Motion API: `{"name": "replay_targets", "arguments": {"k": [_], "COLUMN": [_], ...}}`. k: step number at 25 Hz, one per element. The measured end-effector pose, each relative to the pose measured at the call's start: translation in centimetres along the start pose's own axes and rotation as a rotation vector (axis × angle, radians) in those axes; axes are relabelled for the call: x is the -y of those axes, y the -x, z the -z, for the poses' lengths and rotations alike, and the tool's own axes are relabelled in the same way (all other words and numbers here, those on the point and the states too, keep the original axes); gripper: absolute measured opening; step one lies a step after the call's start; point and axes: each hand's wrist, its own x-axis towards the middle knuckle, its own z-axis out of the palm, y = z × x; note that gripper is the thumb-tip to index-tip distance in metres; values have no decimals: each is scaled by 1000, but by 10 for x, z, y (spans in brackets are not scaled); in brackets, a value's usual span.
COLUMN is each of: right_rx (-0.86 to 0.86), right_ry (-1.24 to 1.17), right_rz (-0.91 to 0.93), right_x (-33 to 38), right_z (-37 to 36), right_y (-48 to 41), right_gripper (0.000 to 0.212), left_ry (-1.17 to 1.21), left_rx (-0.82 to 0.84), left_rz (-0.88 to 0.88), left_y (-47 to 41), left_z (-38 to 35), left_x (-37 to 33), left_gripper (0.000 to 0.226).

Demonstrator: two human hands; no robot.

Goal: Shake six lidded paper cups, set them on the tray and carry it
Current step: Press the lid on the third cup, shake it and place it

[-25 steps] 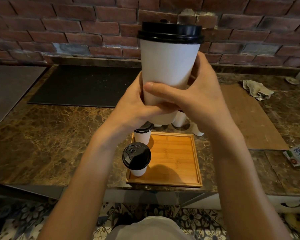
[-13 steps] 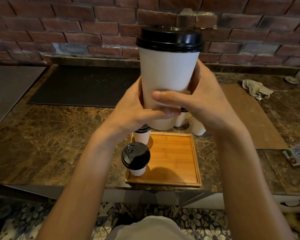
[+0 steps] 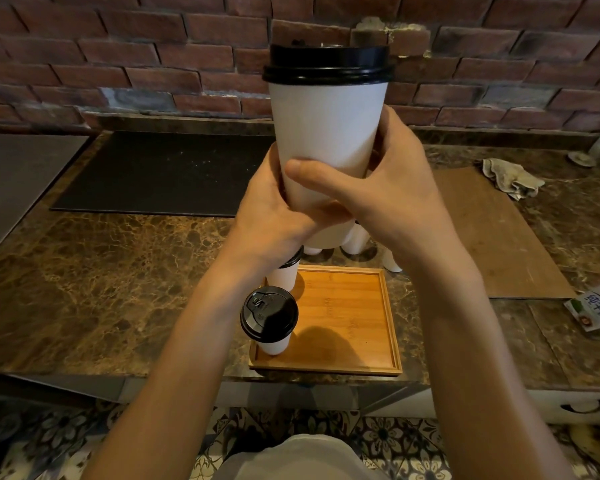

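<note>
A white paper cup with a black lid is held upright high above the counter, close to the camera. My left hand and my right hand both wrap its lower half. Below them lies a square bamboo tray near the counter's front edge. Two lidded cups stand along the tray's left side, one at the near corner and one at the far corner, partly hidden by my left wrist. Behind the tray, the bottoms of more white cups show under my hands.
The counter is brown marble with a black mat at the back left and a brown board at the right. A crumpled cloth and a milk carton lie at the right. A brick wall backs the counter.
The held cup has dropped slightly and its lid has levelled; both hands keep the same grip. The cups on the tray have not moved.
</note>
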Motion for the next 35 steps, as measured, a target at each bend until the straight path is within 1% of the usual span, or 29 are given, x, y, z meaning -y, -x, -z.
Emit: {"name": "replay_targets", "arguments": {"k": [6, 11, 15, 21, 23, 27, 30, 35], "right_rx": [-143, -160, -108, 29, 78, 173, 197, 185], "right_ry": [130, 125, 72, -104, -148, -209, -217, -171], "right_rz": [25, 46, 60, 58, 77, 77, 72, 83], "right_x": [-4, -7, -5, -9, -10, -14, -16, -12], "right_z": [-13, -14, -6, 4, 7, 11, 10, 11], "right_y": [4, 4, 0, 0, 0, 2, 3, 1], "right_gripper": [84, 85, 86, 75, 71, 68, 63, 62], "left_ry": [-27, -62, -54, -8, 17, 25, 28, 19], "left_rx": [-55, -46, -5, 101, 149, 238, 251, 201], "left_rz": [-54, -36, -33, 25, 38, 69, 66, 89], "left_y": [-4, -2, -1, 1, 1, 3, 6, 4], "left_z": [-3, 0, 4, 12, 13, 15, 14, 14], "left_x": [7, 6, 2, -2, -3, -6, -7, -5], "left_gripper": [69, 67, 65, 62, 65, 82, 82, 83]}}
